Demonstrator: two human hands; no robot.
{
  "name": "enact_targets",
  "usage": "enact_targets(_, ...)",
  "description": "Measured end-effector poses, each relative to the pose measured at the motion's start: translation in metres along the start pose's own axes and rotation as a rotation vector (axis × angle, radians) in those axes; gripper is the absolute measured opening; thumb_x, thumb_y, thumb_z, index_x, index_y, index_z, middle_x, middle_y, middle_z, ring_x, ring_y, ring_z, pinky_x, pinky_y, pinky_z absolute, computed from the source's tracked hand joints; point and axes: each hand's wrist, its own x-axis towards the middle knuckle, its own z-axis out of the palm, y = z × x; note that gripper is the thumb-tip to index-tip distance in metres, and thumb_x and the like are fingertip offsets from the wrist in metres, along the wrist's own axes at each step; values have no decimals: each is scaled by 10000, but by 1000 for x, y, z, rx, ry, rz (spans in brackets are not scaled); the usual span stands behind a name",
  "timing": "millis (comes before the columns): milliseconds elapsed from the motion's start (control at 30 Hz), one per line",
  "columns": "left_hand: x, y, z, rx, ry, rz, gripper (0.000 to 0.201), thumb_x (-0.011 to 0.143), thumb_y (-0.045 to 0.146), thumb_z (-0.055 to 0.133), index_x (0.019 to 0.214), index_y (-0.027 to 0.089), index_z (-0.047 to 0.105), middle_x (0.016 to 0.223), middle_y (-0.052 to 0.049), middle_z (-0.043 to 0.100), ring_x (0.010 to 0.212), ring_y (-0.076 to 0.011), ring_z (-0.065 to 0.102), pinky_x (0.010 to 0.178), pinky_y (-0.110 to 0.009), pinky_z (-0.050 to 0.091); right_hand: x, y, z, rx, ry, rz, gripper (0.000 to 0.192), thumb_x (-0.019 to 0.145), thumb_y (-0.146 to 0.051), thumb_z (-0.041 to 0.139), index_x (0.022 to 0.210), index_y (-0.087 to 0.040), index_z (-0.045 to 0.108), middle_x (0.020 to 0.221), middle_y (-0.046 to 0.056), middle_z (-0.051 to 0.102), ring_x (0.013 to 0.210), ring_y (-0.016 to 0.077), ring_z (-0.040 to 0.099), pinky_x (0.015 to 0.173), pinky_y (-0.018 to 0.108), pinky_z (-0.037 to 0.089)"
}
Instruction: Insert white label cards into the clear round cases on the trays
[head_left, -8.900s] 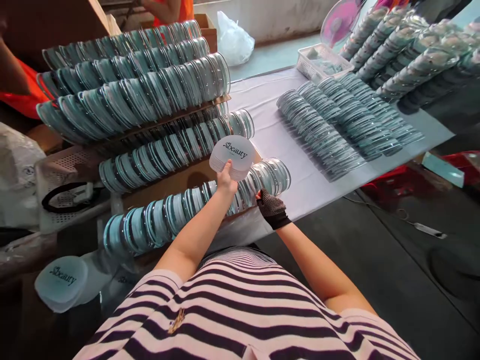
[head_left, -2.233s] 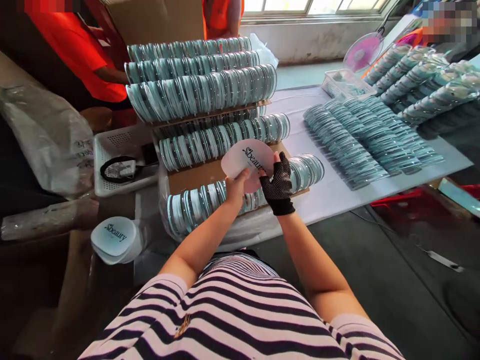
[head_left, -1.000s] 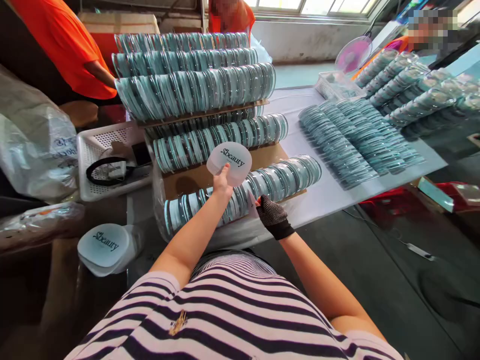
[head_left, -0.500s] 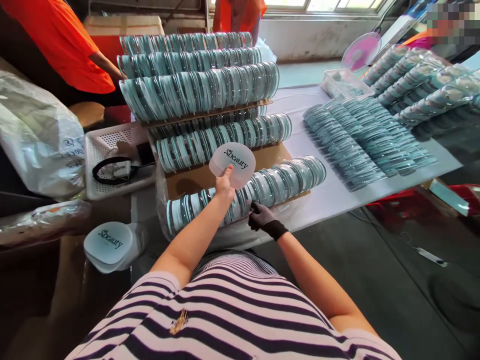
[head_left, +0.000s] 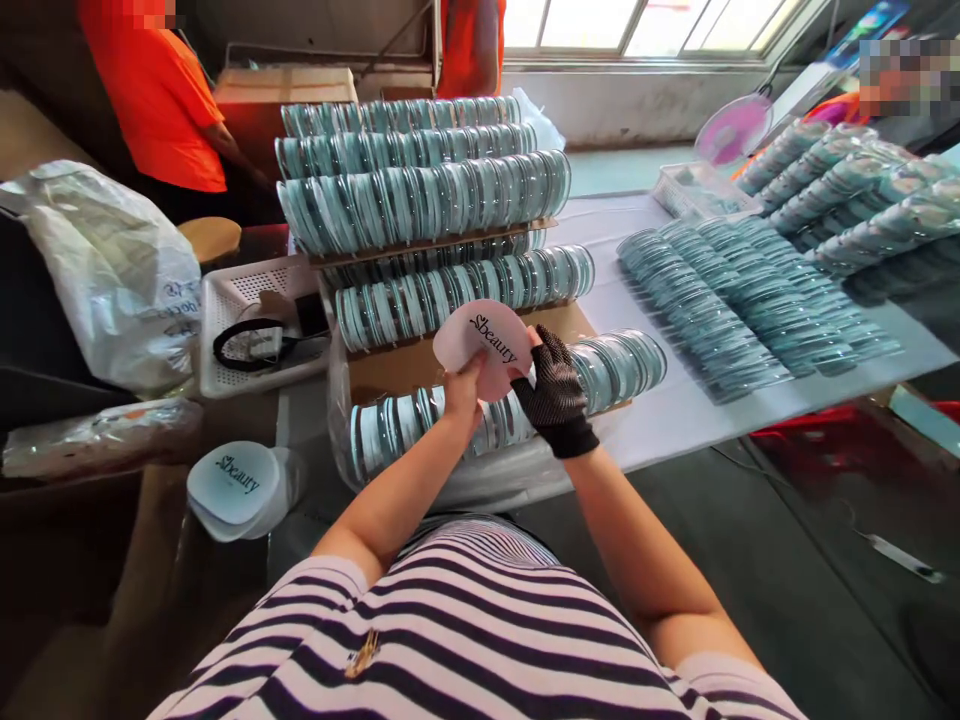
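Observation:
Between my two hands is a thin rounded card (head_left: 480, 335) printed "beauty", pale pinkish-white. My bare left hand (head_left: 464, 393) pinches its lower edge, thumb on the printed face. In a dark dotted glove with bare fingertips, my right hand (head_left: 553, 392) grips the card's right edge. Below the card runs a row of clear round plastic lids or containers with teal-white discs (head_left: 622, 370), partly hidden by my hands. Similar rows (head_left: 465, 290) stand behind it on brown cardboard (head_left: 382, 372). To my left lies a stack of matching "beauty" cards (head_left: 229, 485).
A white perforated basket (head_left: 214, 370) holds a black looped item. More rows of teal discs (head_left: 705, 300) lie on the white-covered table (head_left: 600, 225) at right, near a pink fan (head_left: 733, 130). A person in orange (head_left: 154, 110) stands at the far left; a plastic bag (head_left: 120, 270) is nearby.
My right hand has risen from the front row and taken hold of the card's right edge. My left hand still holds the card. The whole view has shifted slightly.

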Motion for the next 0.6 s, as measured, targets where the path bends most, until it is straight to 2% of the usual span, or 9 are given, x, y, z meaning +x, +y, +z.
enact_targets(67,-4,0,-4,12,-24,-14,266,685,190,827,928,132,737,908,-90,773,853,-243,733,875,-415,575,-6,-13,8,-10,-19,-30,514,899,-384,501,1350,-149,571,1357,178,598,1238,299,556,1058,471,449)
enact_targets(167,-7,-1,-3,8,-35,-30,260,698,162,830,938,145,730,867,-64,771,891,-234,728,914,-403,559,-5,-12,14,49,-53,176,400,900,-374,463,1138,-128,670,1042,169,723,931,268,668,849,401,540)
enact_targets(267,-3,5,1,-50,6,-73,258,739,154,811,982,160,722,938,-73,772,969,-245,722,946,-439,554,-15,2,-5,45,116,421,432,895,-443,450,1066,-121,681,929,158,735,817,254,672,720,358,537)
enact_targets(333,7,15,1,-121,73,-97,254,780,148,779,1024,175,715,1014,-79,768,1021,-246,711,967,-463,551,-39,7,-28,-43,182,473,487,885,-489,461,1115,-119,677,927,160,737,812,261,677,663,336,516)
enact_targets(367,13,21,-1,-155,105,-106,268,797,146,764,1056,185,708,1053,-80,764,1048,-247,704,978,-475,548,-56,6,-40,-104,148,472,500,883,-498,465,1130,-121,681,899,155,738,783,260,678,627,323,497)
enact_targets(400,20,26,-4,-181,135,-116,291,810,148,753,1092,196,699,1085,-80,759,1071,-250,697,987,-489,544,-74,4,-51,-162,54,449,497,885,-496,469,1134,-127,689,853,144,736,738,254,674,589,308,471)
enact_targets(467,32,34,-12,-217,175,-139,329,832,161,738,1152,207,679,1127,-85,750,1109,-261,686,998,-517,536,-108,-5,-64,-249,-197,382,451,905,-457,458,1129,-157,708,772,112,729,653,224,658,545,278,422)
enact_targets(533,41,35,-20,-239,194,-159,334,842,175,732,1170,202,673,1143,-95,745,1122,-269,683,1000,-530,532,-130,-15,-60,-316,-410,341,409,931,-398,436,1157,-189,706,768,88,736,628,196,652,542,258,395)
enact_targets(600,46,32,-25,-251,171,-144,356,834,185,746,1182,202,673,1178,-105,734,1128,-267,683,1007,-522,529,-134,-25,-41,-365,-534,327,402,958,-346,413,1232,-206,672,832,83,752,670,181,668,568,247,390)
